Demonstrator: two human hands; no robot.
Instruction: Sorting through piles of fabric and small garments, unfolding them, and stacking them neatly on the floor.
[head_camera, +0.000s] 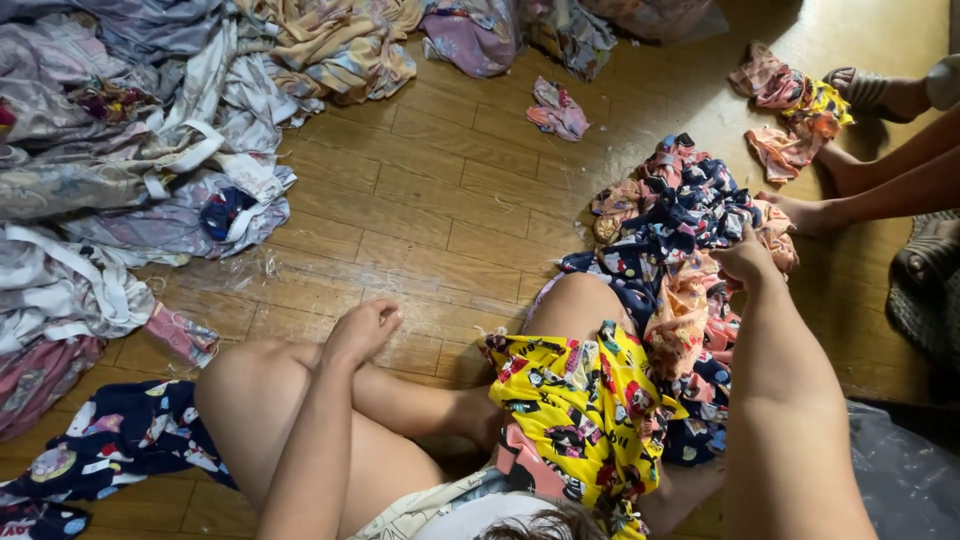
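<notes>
I sit on a wooden floor with my knees bent. My left hand (362, 328) rests loosely curled on my left knee and holds nothing. My right hand (745, 257) reaches out to the right and grips a heap of printed cloth pieces (690, 215) in navy, orange and pink. A yellow printed cloth (580, 400) lies draped over my right thigh.
A big mound of pale, crumpled fabric (130, 150) fills the left and back. Navy printed cloth (120, 440) lies at lower left. Small scraps (558, 108) and an orange-yellow bundle (795, 110) lie farther off. Another person's feet (810, 215) and legs come in at right.
</notes>
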